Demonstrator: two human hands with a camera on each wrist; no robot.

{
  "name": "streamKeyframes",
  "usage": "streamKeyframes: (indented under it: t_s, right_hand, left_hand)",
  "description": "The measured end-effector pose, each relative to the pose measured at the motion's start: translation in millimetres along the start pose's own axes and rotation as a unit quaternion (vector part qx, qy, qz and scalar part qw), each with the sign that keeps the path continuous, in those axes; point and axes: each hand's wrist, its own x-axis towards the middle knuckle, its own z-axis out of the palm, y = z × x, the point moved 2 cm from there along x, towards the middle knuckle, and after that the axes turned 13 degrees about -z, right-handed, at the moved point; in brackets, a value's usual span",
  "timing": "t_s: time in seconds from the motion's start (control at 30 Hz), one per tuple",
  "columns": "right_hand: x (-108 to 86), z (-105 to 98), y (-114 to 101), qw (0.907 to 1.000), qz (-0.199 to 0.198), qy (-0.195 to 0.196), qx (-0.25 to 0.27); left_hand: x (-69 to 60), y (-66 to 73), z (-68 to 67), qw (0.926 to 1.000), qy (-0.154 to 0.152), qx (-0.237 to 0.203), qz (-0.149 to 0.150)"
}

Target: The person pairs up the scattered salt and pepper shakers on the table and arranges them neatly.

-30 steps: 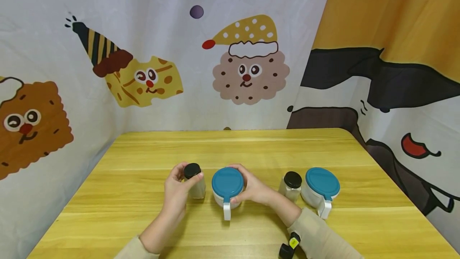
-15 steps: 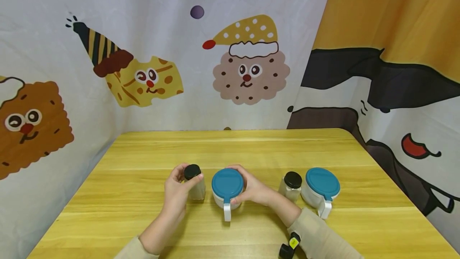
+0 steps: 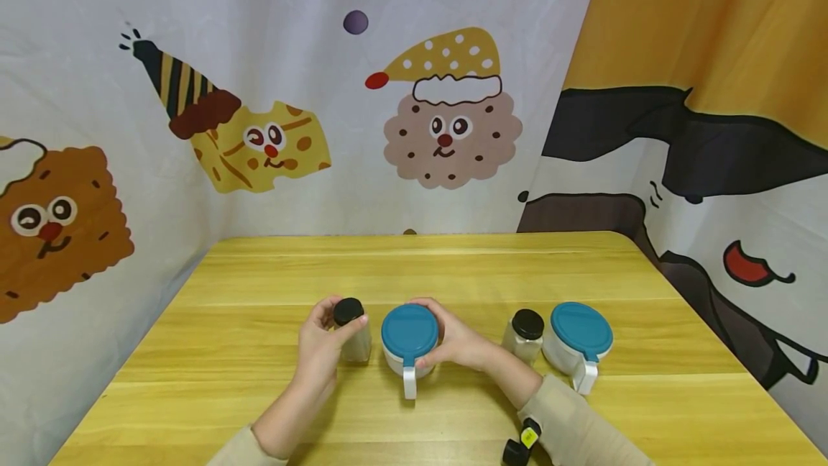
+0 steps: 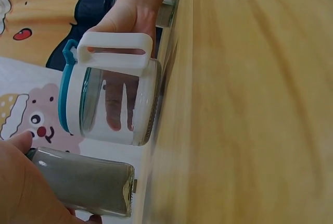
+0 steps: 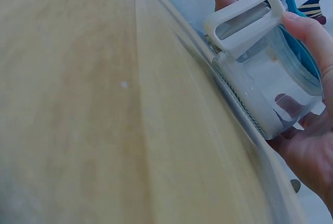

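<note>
My left hand (image 3: pixel 318 351) grips a small glass spice jar (image 3: pixel 356 347) with a black lid, thumb in front and fingers behind. Pale powder fills that spice jar (image 4: pixel 86 179), as the left wrist view shows. To its right, my right hand (image 3: pixel 458 340) holds a clear glass seasoning pot by its side; the pot has a teal lid (image 3: pixel 410 329) and a white handle (image 3: pixel 410 381) facing me. Fingers show through the pot's glass (image 4: pixel 96 104), which looks see-through and largely unfilled. Both vessels are upright and apart. Whether their bases touch the table, I cannot tell.
A second black-lidded spice jar (image 3: pixel 523 336) stands beyond my right forearm, beside another teal-lidded pot (image 3: pixel 578 340). A black strap piece with a yellow label (image 3: pixel 528 438) hangs at my right sleeve. Cartoon-printed curtains (image 3: pixel 291 34) enclose the wooden table (image 3: pixel 414 265).
Held by my hands, the spice jar and the seasoning pot have shifted very slightly down in the head view. My grips stay the same, and the other jar and pot stand still.
</note>
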Motion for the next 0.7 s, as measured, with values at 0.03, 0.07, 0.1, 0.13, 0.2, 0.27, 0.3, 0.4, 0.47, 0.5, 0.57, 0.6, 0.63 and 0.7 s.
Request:
streamKeyframes:
  t_s: [0.03, 0.07, 0.1, 0.13, 0.2, 0.27, 0.3, 0.4, 0.47, 0.5, 0.57, 0.6, 0.63, 0.7]
  right_hand:
    - [0.0, 0.0, -0.3, 1.0000, 0.000, 0.000, 0.002]
    - [-0.1, 0.0, -0.1, 1.0000, 0.001, 0.000, 0.003]
    - [0.0, 0.0, 0.2, 1.0000, 0.000, 0.000, 0.004]
    - [-0.1, -0.1, 0.4, 1.0000, 0.001, 0.000, 0.005]
    - [-0.2, -0.5, 1.0, 1.0000, 0.001, 0.000, 0.007]
    - [-0.3, -0.8, 1.3, 1.0000, 0.001, -0.001, 0.009]
    - [-0.3, -0.9, 1.3, 0.9999, 0.002, -0.002, 0.013]
    - [-0.3, -1.0, 1.4, 0.9998, 0.004, -0.005, 0.020]
    - [-0.1, -0.9, 1.6, 0.9997, 0.006, -0.006, 0.023]
    - [-0.2, -0.9, 1.9, 0.9996, 0.007, -0.007, 0.024]
    - [-0.2, -1.0, 2.2, 0.9996, 0.008, -0.007, 0.026]
    - [-0.3, -1.0, 2.5, 0.9996, 0.009, -0.008, 0.027]
    - [-0.3, -1.0, 2.6, 0.9995, 0.009, -0.009, 0.029]
    - [-0.3, -1.0, 3.1, 0.9993, 0.009, -0.011, 0.033]
  left_hand:
    - [-0.4, -0.1, 0.1, 1.0000, 0.000, 0.001, 0.001]
    - [-0.5, -0.2, 0.4, 1.0000, 0.001, 0.002, 0.000]
    - [-0.8, -0.1, 0.6, 1.0000, 0.001, 0.002, -0.001]
    - [-1.1, -0.3, 0.6, 1.0000, 0.000, 0.002, -0.002]
    - [-0.3, -0.6, 0.5, 1.0000, -0.001, 0.003, -0.005]
    - [0.6, -0.9, 0.3, 1.0000, -0.001, 0.005, -0.008]
    - [0.8, -0.9, 0.1, 0.9999, -0.002, 0.005, -0.009]
    - [0.8, -0.9, 0.3, 0.9999, -0.003, 0.007, -0.011]
    - [0.3, -1.2, 0.7, 0.9999, -0.004, 0.008, -0.009]
    - [0.1, -1.4, 0.9, 0.9999, -0.004, 0.008, -0.009]
    - [0.0, -2.0, 1.4, 0.9999, -0.004, 0.009, -0.007]
    - [0.2, -2.6, 1.6, 0.9999, -0.004, 0.009, -0.007]
    - [0.1, -2.7, 1.9, 0.9999, -0.004, 0.009, -0.006]
    - [-0.1, -3.0, 2.1, 0.9999, -0.006, 0.006, -0.006]
